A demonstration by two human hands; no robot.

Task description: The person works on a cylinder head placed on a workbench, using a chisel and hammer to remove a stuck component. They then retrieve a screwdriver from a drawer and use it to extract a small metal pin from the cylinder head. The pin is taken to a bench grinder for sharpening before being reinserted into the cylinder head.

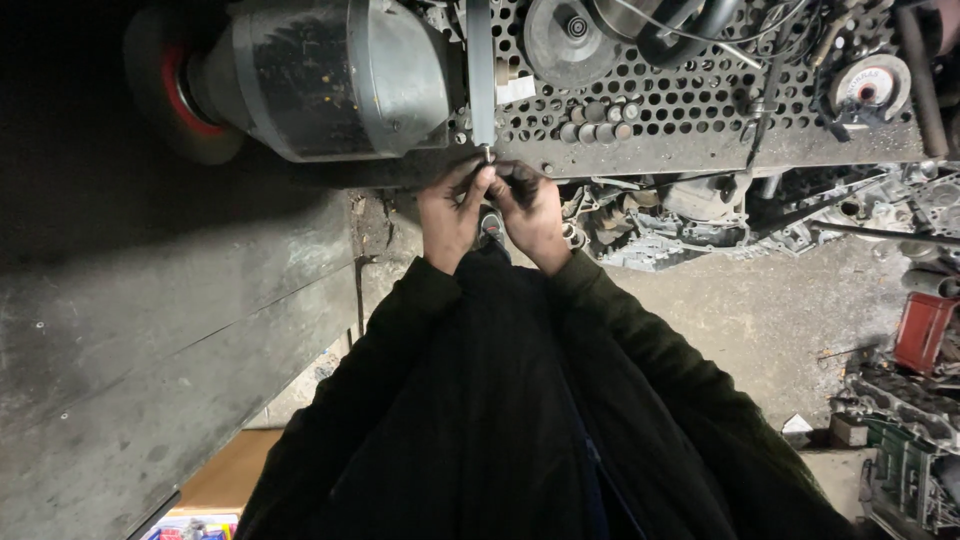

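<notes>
My left hand (450, 210) and my right hand (530, 208) meet fingertip to fingertip at the front edge of a perforated metal bench (690, 125). Together they pinch a small dark metal piece (490, 165), pressed up against the lower end of a narrow vertical grinding belt (480, 70). The piece is mostly hidden by my fingers. Both arms wear dark sleeves.
A large grey motor housing (330, 75) with a red-hubbed wheel (175, 85) sits left of the belt. Round discs (565, 35) and small cylinders lie on the bench. Engine parts (680, 215) are piled beneath it, with more scrap and a red box (925, 330) on the floor at right.
</notes>
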